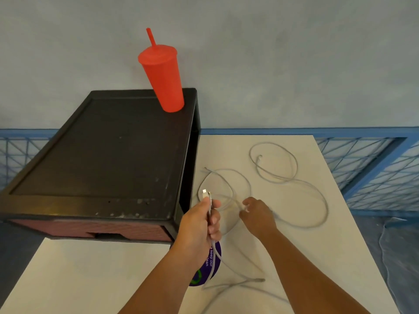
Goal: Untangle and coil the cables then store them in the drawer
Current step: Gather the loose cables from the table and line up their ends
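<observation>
- Head view, looking down: my left hand (199, 223) is closed round the pale cables (278, 181) just below their connector ends (205, 193), which stick up past my thumb. Holding them by the plugs gives me a fixed start to follow each line from.
- My right hand (257, 214), just right of the left, has its fingertips curled down on a strand where the loops cross. It looks like a pinch on that cable, meant to lift one loop clear of the other.
- The rest of the cables lie loose on the white table (294, 268): a round coil at the far side, a wider loop to the right, and tails running near me across a purple sticker (216, 257).
- The drawer (90, 227) looks shut in the black drawer unit (102, 155) on the left, its pink front facing me, close by my left hand.
- A red tumbler (164, 78) stands on the unit's far right corner, apart from the work.
- I judge the untangling is under way, with nothing coiled tight or stored yet.
</observation>
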{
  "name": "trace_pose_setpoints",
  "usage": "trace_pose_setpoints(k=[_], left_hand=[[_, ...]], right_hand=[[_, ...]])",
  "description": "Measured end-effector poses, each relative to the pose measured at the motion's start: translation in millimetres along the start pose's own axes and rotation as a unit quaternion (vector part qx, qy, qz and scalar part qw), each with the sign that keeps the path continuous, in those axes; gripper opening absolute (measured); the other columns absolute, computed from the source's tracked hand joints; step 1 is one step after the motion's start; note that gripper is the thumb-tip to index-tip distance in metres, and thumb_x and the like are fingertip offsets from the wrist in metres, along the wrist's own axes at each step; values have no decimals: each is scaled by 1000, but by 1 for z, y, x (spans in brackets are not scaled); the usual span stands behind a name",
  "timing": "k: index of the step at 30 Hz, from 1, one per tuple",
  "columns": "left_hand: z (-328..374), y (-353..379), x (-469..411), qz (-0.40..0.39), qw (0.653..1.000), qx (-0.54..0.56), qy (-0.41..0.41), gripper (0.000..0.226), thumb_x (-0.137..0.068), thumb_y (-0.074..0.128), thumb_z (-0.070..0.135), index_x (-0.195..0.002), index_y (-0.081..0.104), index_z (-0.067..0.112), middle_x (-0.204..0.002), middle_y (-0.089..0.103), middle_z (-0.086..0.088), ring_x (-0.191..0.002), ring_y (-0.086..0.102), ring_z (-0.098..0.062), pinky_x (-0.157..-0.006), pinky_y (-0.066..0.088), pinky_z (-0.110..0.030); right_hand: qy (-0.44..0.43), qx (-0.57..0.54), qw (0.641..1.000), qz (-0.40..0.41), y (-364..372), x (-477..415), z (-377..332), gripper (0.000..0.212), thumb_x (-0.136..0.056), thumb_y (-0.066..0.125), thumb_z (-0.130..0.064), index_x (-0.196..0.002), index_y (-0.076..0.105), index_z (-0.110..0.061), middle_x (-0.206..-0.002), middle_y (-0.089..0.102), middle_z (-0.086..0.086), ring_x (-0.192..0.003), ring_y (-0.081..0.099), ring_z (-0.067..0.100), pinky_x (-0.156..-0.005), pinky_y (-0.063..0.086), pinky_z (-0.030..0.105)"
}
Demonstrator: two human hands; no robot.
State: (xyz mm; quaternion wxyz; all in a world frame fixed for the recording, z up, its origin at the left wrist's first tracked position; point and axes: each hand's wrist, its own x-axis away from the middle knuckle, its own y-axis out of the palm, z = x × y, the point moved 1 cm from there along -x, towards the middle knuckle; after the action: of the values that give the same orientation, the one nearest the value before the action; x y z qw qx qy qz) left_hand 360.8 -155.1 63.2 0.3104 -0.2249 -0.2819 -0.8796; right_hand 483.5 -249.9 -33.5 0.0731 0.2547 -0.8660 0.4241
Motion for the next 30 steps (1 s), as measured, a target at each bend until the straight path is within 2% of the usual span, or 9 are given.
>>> trace_pose_setpoints(k=[5, 9, 14, 16, 20, 24, 30], left_hand=[[-2, -2, -10, 4, 1000, 6, -10, 34, -100, 35, 28, -78, 54, 9, -44, 37, 4, -34, 27, -6, -36, 22, -18], [-2, 0, -17, 10, 1000, 10, -15, 34, -99, 36, 27, -77, 54, 9, -44, 37, 3, -34, 27, -6, -36, 23, -18], [2, 5, -31, 18, 1000, 15, -16, 36, -100, 35, 24, -75, 55, 8, -42, 38, 3, -32, 28, -6, -35, 23, -19], [2, 6, -37, 18, 1000, 15, -13, 35, -100, 34, 25, -77, 55, 8, -43, 38, 3, -32, 28, -6, -35, 23, -19], [1, 5, -44, 20, 1000, 18, -13, 35, -100, 35, 25, -77, 56, 9, -44, 39, 3, -33, 28, -6, -35, 24, -19], [0, 6, -44, 34, 999, 14, -19, 35, -100, 35, 26, -77, 56, 9, -43, 38, 3, -32, 27, -6, -34, 23, -18], [-2, 8, -28, 37, 999, 17, -20, 35, -100, 36, 25, -77, 56, 8, -42, 38, 3, -32, 27, -6, -34, 22, -18]], right_hand=[[7, -20, 998, 55, -6, -24, 0, 30, -86, 51, -17, -115, 57, -12, -118, 55, 13, -99, 58, 29, -79, 43, 28], [-20, 39, 994, 99, -23, -49, -5, 32, -88, 50, -16, -119, 56, -9, -125, 48, 17, -111, 49, 36, -97, 36, 37], [-18, 87, 993, 74, -33, -80, -8, 41, -90, 47, -16, -129, 48, -6, -136, 42, 17, -126, 38, 37, -104, 33, 39], [-19, 109, 992, 67, -33, -87, -7, 38, -91, 43, -13, -128, 47, -4, -136, 42, 17, -126, 38, 36, -101, 36, 38], [-25, 140, 987, 74, -31, -94, -5, 32, -90, 42, -6, -121, 50, -3, -126, 48, 16, -112, 52, 33, -89, 43, 36], [-21, 151, 987, 49, -30, -91, -5, 36, -82, 48, 0, -117, 51, -4, -106, 62, 15, -97, 60, 29, -73, 46, 29], [-1, 144, 989, 16, -36, -59, 1, 30, -87, 46, -14, -116, 51, -10, -106, 64, 12, -97, 60, 28, -79, 49, 33]])
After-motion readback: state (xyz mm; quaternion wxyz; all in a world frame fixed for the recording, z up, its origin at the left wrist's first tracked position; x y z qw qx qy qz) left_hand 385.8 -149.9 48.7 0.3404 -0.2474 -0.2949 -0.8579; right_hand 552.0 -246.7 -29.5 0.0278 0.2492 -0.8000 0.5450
